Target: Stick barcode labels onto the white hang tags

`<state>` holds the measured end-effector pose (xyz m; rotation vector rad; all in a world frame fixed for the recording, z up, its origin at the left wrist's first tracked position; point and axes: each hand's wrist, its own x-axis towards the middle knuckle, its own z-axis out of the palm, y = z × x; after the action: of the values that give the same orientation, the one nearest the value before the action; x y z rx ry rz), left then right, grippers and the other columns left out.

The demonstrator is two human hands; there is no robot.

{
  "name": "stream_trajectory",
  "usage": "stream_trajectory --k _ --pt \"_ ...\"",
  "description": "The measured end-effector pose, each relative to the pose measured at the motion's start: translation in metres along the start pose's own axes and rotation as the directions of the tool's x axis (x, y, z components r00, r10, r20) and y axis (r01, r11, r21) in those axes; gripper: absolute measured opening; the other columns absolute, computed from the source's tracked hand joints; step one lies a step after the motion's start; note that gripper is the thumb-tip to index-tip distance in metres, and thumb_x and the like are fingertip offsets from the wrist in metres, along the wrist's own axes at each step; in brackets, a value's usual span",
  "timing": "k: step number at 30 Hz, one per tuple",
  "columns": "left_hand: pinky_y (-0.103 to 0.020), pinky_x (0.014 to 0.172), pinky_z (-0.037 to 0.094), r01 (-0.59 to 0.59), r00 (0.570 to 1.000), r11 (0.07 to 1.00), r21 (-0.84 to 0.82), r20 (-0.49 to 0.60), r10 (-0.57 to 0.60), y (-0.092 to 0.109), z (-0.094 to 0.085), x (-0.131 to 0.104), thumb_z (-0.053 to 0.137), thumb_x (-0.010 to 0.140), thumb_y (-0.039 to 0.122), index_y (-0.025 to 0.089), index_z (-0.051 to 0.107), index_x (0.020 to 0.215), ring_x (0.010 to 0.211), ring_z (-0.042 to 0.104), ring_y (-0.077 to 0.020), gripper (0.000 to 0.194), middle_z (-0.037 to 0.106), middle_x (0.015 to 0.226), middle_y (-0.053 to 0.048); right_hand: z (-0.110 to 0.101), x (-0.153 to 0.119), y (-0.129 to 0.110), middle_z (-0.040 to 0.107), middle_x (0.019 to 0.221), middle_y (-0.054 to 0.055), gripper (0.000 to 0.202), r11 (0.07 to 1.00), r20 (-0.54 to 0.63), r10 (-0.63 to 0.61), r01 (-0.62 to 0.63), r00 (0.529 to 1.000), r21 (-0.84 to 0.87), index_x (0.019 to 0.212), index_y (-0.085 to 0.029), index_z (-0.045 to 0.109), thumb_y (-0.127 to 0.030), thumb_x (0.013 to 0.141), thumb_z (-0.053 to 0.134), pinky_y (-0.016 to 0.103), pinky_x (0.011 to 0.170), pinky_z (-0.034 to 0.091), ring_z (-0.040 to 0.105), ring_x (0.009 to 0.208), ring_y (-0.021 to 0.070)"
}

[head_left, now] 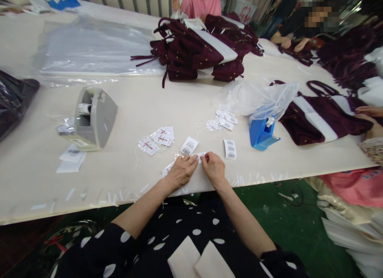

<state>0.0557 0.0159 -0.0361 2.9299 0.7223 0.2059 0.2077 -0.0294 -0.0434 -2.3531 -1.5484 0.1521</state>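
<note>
One flattened left hand touches a small white paper strip; at three o'clock, the right hand pinches it; slipping could skew it.

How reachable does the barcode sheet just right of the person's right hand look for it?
Probably yes: the barcode sheet lies on the table near the right hand, with nothing seen over it or between them. The hand is at a white label, though, and may need to leave that first.
</note>
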Motion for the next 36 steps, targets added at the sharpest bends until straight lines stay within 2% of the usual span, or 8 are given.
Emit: stream_trajectory --k 5,9,13,17,21,27,32,36 --pt "-0.037 0.072 0.037 -0.031 1.000 1.000 -0.004 0.004 0.031 -0.001 -0.001 -0.001 0.034 0.087 0.014 0.012 0.047 0.119 0.094 0.046 -0.0235 0.035 0.051 0.125 -0.010 0.000 0.000 0.013 0.060 0.078 0.008 0.029 0.998 -0.114 0.016 -0.009 0.993 0.060 0.096 -0.014 0.055 -0.038 0.081 0.049 0.029 0.064 0.038 0.054 0.072 0.0193" --pt "-0.036 0.072 0.037 -0.022 1.000 1.000 -0.014 -0.013 0.022 -0.002 0.002 -0.001 0.034 0.087 0.014 0.012 0.050 0.117 0.095 0.046 -0.0235 0.034 0.051 0.124 -0.010 0.003 -0.020 0.013 0.062 0.098 0.011 0.025 0.958 -0.204 -0.266 0.283 0.942 0.056 0.101 -0.016 0.058 -0.024 0.087 0.039 0.033 0.081 0.038 0.053 0.094 0.0204" --pt "-0.036 0.071 0.037 -0.024 0.999 0.999 -0.031 -0.032 0.023 -0.001 0.003 -0.002 0.033 0.087 0.015 0.012 0.050 0.116 0.094 0.047 -0.0233 0.034 0.052 0.124 -0.010 0.003 -0.039 0.005 0.057 0.120 0.008 0.034 0.893 -0.113 -0.449 0.447 0.886 -0.048 0.120 -0.019 0.050 -0.024 0.088 0.041 0.044 0.100 0.021 0.042 0.116 0.0244" --pt "-0.037 0.071 0.039 0.002 0.999 0.994 -0.110 -0.040 -0.006 -0.001 0.003 -0.001 0.034 0.087 0.015 0.013 0.052 0.116 0.094 0.048 -0.0242 0.034 0.054 0.122 -0.009 -0.003 -0.035 0.011 0.055 0.124 0.005 0.034 0.926 -0.067 -0.369 0.360 0.927 -0.117 0.121 -0.022 0.050 -0.027 0.089 0.039 0.050 0.101 0.012 0.037 0.121 0.0287" --pt "-0.037 0.079 0.041 0.089 0.991 0.923 -0.375 -0.061 -0.120 -0.005 0.002 0.004 0.044 0.082 0.018 0.017 0.058 0.109 0.094 0.050 -0.0227 0.030 0.060 0.113 -0.007 -0.007 -0.020 0.020 0.057 0.121 0.008 0.034 0.970 -0.049 -0.238 0.234 0.970 -0.073 0.118 -0.020 0.052 -0.030 0.089 0.038 0.042 0.094 0.025 0.043 0.113 0.0254" --pt "-0.025 0.069 0.045 0.188 0.923 0.531 -0.826 -0.036 -0.384 -0.025 -0.003 0.006 0.049 0.073 0.015 0.016 0.058 0.109 0.076 0.055 -0.0130 0.037 0.061 0.095 -0.004 -0.017 0.000 0.015 0.054 0.115 0.009 0.041 0.988 0.111 -0.150 0.154 0.982 -0.023 0.115 -0.025 0.054 -0.038 0.076 0.056 0.039 0.082 0.032 0.044 0.105 0.0268" --pt "-0.023 0.065 0.044 0.278 0.897 0.423 -0.862 0.074 -0.436 -0.035 -0.003 0.006 0.054 0.066 0.015 0.015 0.059 0.110 0.068 0.054 -0.0113 0.044 0.058 0.079 0.000 -0.023 0.017 0.019 0.053 0.110 0.008 0.036 0.978 0.200 -0.115 0.075 0.973 0.196 0.096 -0.023 0.060 -0.033 0.063 0.068 0.039 0.081 0.032 0.044 0.103 0.0268" --pt "-0.025 0.068 0.045 0.306 0.904 0.441 -0.844 0.113 -0.411 -0.036 -0.006 0.010 0.058 0.063 0.015 0.015 0.058 0.112 0.071 0.055 -0.0134 0.049 0.060 0.080 -0.001 -0.022 0.023 0.026 0.056 0.076 0.000 0.021 0.876 0.265 -0.102 -0.039 0.959 0.480 0.077 -0.020 0.057 -0.023 0.058 0.067 0.031 0.069 0.037 0.051 0.076 0.0176"
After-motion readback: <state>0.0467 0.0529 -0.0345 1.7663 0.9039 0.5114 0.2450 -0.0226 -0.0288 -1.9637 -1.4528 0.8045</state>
